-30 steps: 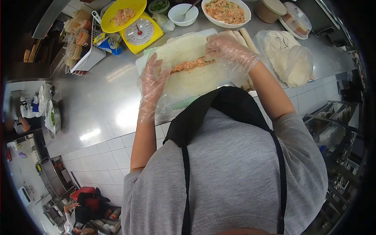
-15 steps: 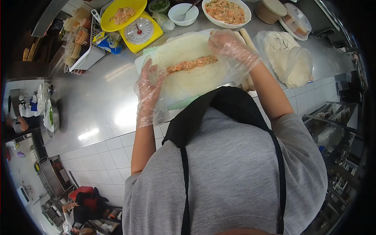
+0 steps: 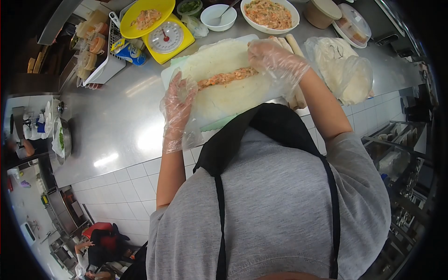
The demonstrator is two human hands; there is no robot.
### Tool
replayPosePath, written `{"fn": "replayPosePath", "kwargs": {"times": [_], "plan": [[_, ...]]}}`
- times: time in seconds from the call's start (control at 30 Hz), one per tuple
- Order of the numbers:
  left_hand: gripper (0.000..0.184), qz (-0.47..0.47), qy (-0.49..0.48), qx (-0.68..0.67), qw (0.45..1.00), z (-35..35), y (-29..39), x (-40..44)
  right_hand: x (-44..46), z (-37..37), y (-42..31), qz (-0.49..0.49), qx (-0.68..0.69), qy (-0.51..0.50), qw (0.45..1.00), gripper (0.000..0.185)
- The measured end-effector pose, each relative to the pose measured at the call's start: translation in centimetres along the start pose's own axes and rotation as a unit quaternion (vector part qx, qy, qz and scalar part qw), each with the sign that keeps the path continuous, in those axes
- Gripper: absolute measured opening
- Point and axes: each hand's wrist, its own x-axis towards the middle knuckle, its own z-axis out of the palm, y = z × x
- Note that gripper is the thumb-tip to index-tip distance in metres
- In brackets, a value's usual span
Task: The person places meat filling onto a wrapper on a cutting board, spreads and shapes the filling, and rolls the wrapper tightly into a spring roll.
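A pale, thin sheet of dough (image 3: 224,100) lies on a light board, with a long strip of orange filling (image 3: 227,78) across its middle. At the strip's left end is my left hand (image 3: 179,102), in a clear plastic glove, fingers apart and nothing visible in them. My right hand (image 3: 275,58), also gloved, is over the sheet's right side with its fingers bent together; whatever they may hold is hidden. Just right of it, a wooden rolling pin (image 3: 296,46) rests beside the board.
Behind the board are a yellow scale (image 3: 169,39) with a yellow plate (image 3: 147,18), a white bowl (image 3: 218,17) and a bowl of filling (image 3: 269,15). A plastic bag (image 3: 343,70) lies right, a white basket (image 3: 105,65) left. People are visible at lower left.
My left hand has moved slightly left and down, off the strip's left end. My right hand shifted a little over the sheet's right side, uncovering the strip's right end.
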Motion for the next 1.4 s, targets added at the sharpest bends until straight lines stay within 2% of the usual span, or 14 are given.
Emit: {"fn": "replayPosePath", "kwargs": {"times": [0.1, 0.17, 0.4, 0.47, 0.6, 0.67, 0.8, 0.87, 0.9, 1.0, 1.1, 1.23, 1.37, 1.4], "plan": [[0.059, -0.014, 0.0, -0.041, 0.999, 0.2, -0.6, -0.1, -0.5, -1.9, -1.1, 0.051, 0.161, 0.016, 0.985, 0.015], [0.058, -0.008, -0.001, -0.012, 1.0, 0.2, 0.3, 0.1, 0.0, -1.0, -1.1, -0.036, -0.022, -0.019, 0.999, 0.017], [0.056, -0.003, -0.007, 0.022, 1.0, -0.1, 1.8, 0.2, -0.3, 0.6, -1.0, -0.028, -0.009, 0.003, 1.0, 0.013], [0.056, -0.046, -0.017, -0.037, 0.998, -0.1, 0.9, 0.2, -0.5, -0.6, -0.3, 0.029, 0.276, 0.065, 0.959, 0.015], [0.056, -0.04, -0.023, -0.016, 0.999, -0.2, 1.6, 0.1, -1.2, -1.8, -0.9, 0.084, 0.272, 0.028, 0.958, 0.015], [0.057, -0.043, -0.014, -0.001, 0.999, -0.2, 3.3, 0.1, -0.3, 0.2, 0.0, -0.02, -0.014, -0.028, 0.999, 0.011], [0.057, -0.036, -0.016, -0.009, 0.999, -0.1, 2.3, 0.3, 0.2, 0.7, 1.6, -0.027, 0.006, -0.01, 1.0, 0.009], [0.056, -0.018, -0.005, 0.009, 1.0, -0.3, 2.1, 0.2, 0.4, -1.3, 3.0, 0.016, 0.272, 0.102, 0.957, 0.013], [0.056, -0.018, -0.005, 0.01, 1.0, -0.4, 2.0, 0.1, 0.9, -2.3, 5.6, -0.008, 0.171, 0.156, 0.973, 0.015], [0.057, -0.036, -0.004, 0.004, 0.999, -0.6, 1.4, 0.2, 3.1, -9.3, 2.7, 0.291, -0.199, 0.027, 0.935, 0.023], [0.057, -0.028, -0.009, 0.014, 0.999, -0.4, 1.3, 0.3, 3.6, -8.9, 8.6, 0.301, -0.316, 0.049, 0.899, 0.026], [0.058, -0.006, -0.003, 0.018, 1.0, -0.4, 1.8, 0.3, 3.5, -3.4, 18.7, 0.261, -0.395, 0.048, 0.88, 0.031], [0.058, -0.035, -0.008, 0.021, 0.999, -0.9, 1.9, 0.1, 3.1, -8.5, 8.0, 0.372, -0.28, -0.024, 0.884, 0.03], [0.058, -0.038, -0.006, 0.021, 0.999, -1.1, 1.7, 0.2, 2.4, -8.6, 8.2, 0.299, -0.315, 0.112, 0.894, 0.032]]}}
